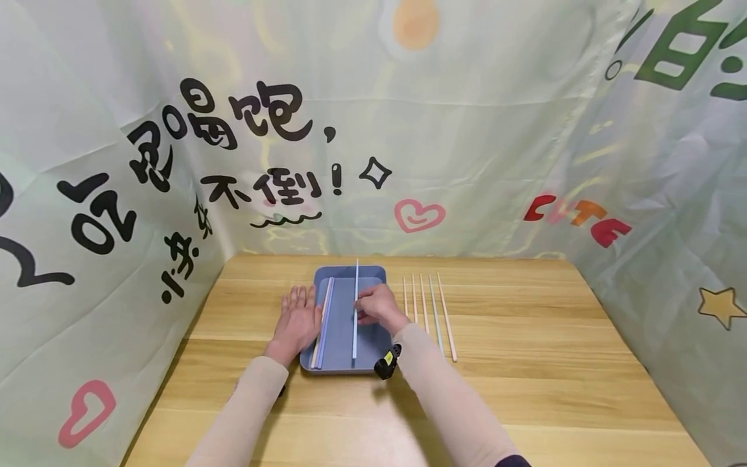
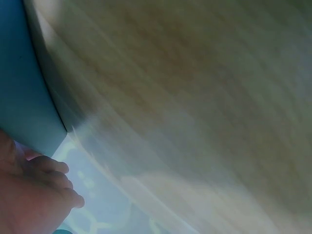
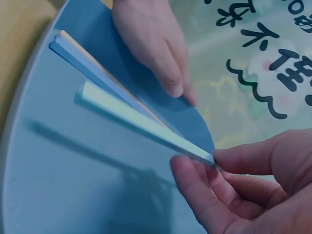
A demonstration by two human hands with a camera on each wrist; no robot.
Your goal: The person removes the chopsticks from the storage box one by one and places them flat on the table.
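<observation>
My right hand (image 1: pixel 378 306) pinches a pale blue-green chopstick (image 1: pixel 355 340) between thumb and fingers, over the blue tray (image 1: pixel 373 347). In the right wrist view, that chopstick (image 3: pixel 134 114) lies above the tray floor, its shadow falling beneath it. A few chopsticks (image 1: pixel 323 331), purple-blue and peach, lie side by side along the tray's left side. My left hand (image 1: pixel 299 321) rests at the tray's left edge with its fingers straight and pointing away from me. In the left wrist view, only part of this hand (image 2: pixel 39 195) shows beside the tray wall.
To the right of the tray, several chopsticks (image 1: pixel 446 318) in pink and pale blue lie in a spaced row on the wooden table (image 1: pixel 525 363). A printed curtain (image 1: pixel 496 143) stands behind the table and along both sides. A black wrist camera (image 1: pixel 387 363) overlaps the tray's near right corner.
</observation>
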